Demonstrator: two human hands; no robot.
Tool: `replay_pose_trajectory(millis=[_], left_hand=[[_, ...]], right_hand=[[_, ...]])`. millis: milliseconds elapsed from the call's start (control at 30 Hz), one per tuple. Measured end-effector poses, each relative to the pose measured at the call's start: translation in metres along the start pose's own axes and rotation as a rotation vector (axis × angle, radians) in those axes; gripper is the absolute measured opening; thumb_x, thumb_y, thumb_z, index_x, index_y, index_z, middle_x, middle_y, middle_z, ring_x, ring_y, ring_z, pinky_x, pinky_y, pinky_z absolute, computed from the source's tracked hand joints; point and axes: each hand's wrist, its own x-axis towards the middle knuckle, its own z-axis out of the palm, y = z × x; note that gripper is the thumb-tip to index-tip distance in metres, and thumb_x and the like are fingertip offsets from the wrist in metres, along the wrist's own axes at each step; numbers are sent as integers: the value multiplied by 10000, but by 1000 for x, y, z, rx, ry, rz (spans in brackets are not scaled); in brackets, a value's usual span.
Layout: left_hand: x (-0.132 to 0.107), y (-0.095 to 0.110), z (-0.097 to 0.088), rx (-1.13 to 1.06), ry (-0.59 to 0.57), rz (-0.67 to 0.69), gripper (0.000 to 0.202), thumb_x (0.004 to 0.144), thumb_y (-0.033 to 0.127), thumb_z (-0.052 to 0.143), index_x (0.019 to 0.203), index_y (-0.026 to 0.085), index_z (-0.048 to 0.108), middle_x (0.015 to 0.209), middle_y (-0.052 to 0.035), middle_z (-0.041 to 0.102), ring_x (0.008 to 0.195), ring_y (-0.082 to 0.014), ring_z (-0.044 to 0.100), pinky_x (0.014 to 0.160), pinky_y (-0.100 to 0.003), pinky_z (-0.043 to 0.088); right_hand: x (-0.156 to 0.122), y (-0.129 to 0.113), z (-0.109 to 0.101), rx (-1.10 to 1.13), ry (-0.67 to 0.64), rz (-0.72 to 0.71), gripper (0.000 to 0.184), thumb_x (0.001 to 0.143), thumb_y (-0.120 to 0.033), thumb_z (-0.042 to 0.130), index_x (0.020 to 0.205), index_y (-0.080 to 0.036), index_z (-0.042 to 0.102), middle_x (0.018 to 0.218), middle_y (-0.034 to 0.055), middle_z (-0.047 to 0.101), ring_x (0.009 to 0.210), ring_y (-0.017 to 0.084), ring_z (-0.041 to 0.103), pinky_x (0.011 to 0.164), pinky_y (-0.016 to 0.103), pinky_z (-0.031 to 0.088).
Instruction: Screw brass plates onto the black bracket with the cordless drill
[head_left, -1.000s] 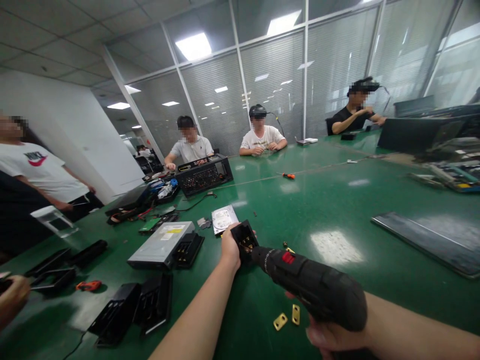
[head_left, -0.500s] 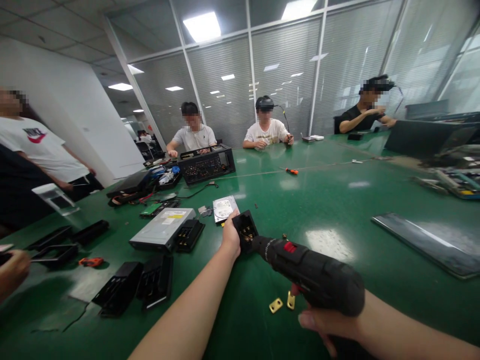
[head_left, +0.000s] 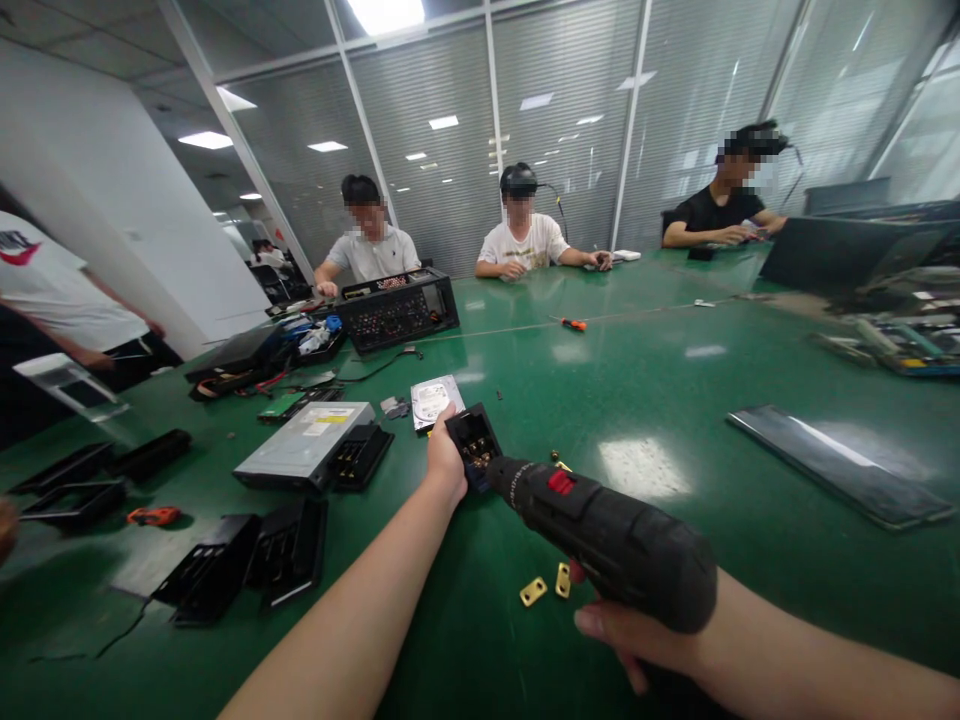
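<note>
Left hand (head_left: 444,462) was clamped on a small black plastic block (head_left: 472,438), propped on the green bench (head_left: 675,400) with its open face tilted up toward the camera. Right hand (head_left: 637,640) gripped the black power drill (head_left: 607,535) — long axis running up-left, nose right at the block. Two brass brackets (head_left: 545,585) lay just beside the drill.

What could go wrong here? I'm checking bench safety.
The left hand steadies the black part right where the drill tip enters; a slip could hit fingers. The part isn't clamped, so it may twist. The brass plates lie loose under the right hand and may get knocked.
</note>
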Motion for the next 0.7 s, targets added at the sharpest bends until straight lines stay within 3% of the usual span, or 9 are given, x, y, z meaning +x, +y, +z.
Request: replay_pose_trajectory(millis=[100,233,333,467,700], left_hand=[[0,3,1,39,-22,-37,411,972,588,727,1035,185,775,719,-59,755,571,-267,719,606,-388,628],[0,5,2,68,-57,-64,438,997,602,673,1017,175,768,685,-68,736,545,-274,706,575,-391,616],[-1,6,2,81,-58,-70,427,1005,585,649,1026,176,771,658,-55,720,531,-271,702,561,-386,615],[-2,8,1,65,-86,-81,422,1000,574,663,1049,170,774,656,-55,726,517,-277,713,562,-397,628],[3,7,-1,64,-128,-89,382,1032,491,628,1062,137,768,668,-94,754,533,-294,747,564,-394,631]], right_hand=[[1,4,4,16,78,-3,501,870,-422,848,1281,-203,661,838,-16,783,558,154,695,532,255,545],[-1,3,4,9,52,-11,462,862,-436,866,1203,-206,655,728,-46,729,548,157,675,531,255,553],[-5,-11,3,23,38,14,485,840,-457,856,1191,-216,624,620,-95,650,561,161,645,584,273,563],[-8,-30,4,5,33,68,459,763,-514,783,1084,-252,587,613,-85,628,596,180,636,609,305,555],[-6,-21,2,12,73,29,439,786,-524,787,1070,-263,577,605,-91,631,570,177,620,601,306,530]])
